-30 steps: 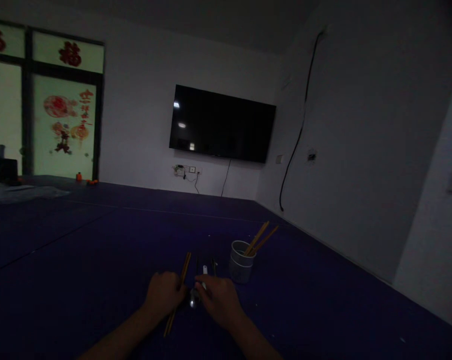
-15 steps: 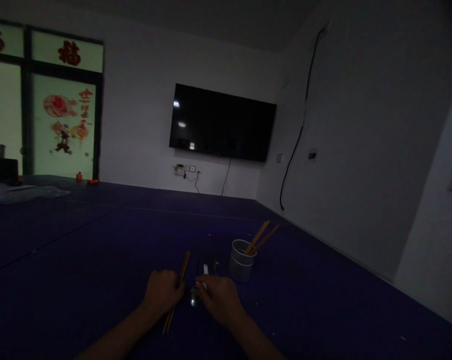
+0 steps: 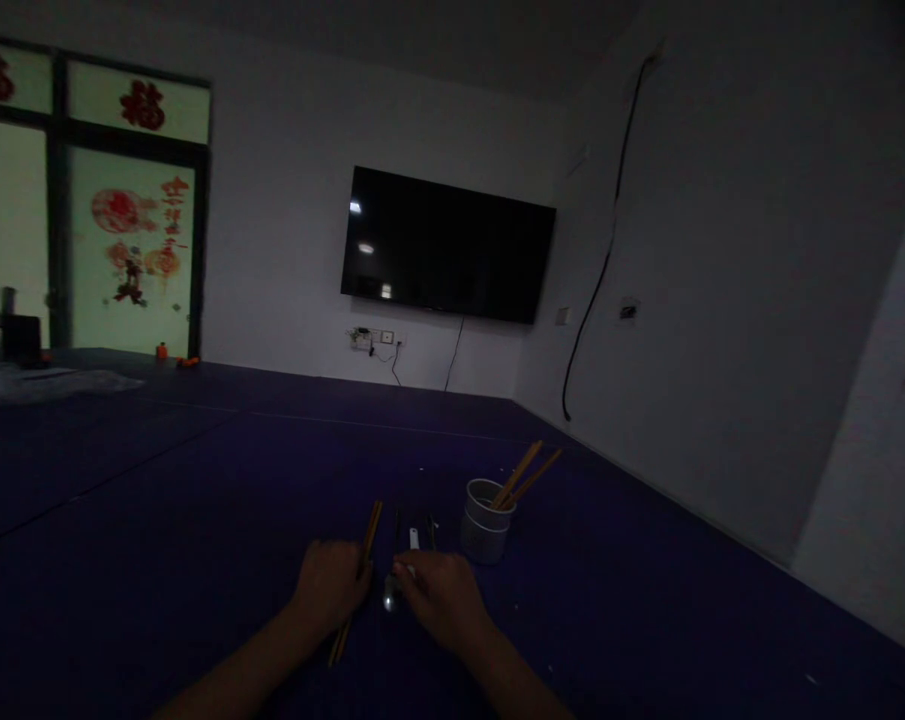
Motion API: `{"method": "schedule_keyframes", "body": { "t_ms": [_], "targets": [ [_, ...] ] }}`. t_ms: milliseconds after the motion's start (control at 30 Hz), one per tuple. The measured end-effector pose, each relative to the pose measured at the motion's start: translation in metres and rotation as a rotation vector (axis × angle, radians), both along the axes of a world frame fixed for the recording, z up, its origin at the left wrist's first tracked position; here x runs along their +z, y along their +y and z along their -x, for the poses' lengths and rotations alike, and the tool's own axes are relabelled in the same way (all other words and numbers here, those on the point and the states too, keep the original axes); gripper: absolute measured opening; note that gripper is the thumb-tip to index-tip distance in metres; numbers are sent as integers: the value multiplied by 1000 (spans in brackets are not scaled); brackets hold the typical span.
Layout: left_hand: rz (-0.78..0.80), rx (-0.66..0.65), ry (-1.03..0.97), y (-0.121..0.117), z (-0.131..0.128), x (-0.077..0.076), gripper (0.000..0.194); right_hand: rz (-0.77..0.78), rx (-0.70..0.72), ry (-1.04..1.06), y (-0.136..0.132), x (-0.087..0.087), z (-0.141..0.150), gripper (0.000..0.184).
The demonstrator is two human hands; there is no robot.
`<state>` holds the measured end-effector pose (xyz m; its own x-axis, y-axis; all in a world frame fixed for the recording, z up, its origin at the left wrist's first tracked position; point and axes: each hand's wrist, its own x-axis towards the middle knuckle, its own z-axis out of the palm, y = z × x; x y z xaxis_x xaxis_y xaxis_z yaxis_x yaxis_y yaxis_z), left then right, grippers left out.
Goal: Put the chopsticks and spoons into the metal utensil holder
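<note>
Head view shows a dim room with a purple floor mat (image 3: 197,560). Left hand (image 3: 330,585) rests curled on wooden chopsticks (image 3: 358,570) lying on the mat. Right hand (image 3: 438,598) pinches a shiny spoon (image 3: 390,598) just beside them. A gray cup (image 3: 484,520) holding two more sticks (image 3: 525,475) stands near.

Dim living room: wall television (image 3: 447,246)

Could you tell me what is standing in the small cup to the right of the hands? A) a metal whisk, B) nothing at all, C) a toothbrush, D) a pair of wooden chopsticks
D: two wooden chopsticks lean out of the cup, angled up to the right.
</note>
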<state>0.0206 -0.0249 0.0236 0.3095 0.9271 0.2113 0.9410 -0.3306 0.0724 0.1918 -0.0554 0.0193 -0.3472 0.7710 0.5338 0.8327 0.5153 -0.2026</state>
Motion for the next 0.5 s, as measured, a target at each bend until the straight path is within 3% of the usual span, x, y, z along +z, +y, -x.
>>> {"method": "schedule_keyframes", "body": {
  "t_ms": [500],
  "targets": [
    [14, -1, 31, 1, 0, 4, 37, 6, -5, -19, -1, 1, 2, 29]
  ]
}}
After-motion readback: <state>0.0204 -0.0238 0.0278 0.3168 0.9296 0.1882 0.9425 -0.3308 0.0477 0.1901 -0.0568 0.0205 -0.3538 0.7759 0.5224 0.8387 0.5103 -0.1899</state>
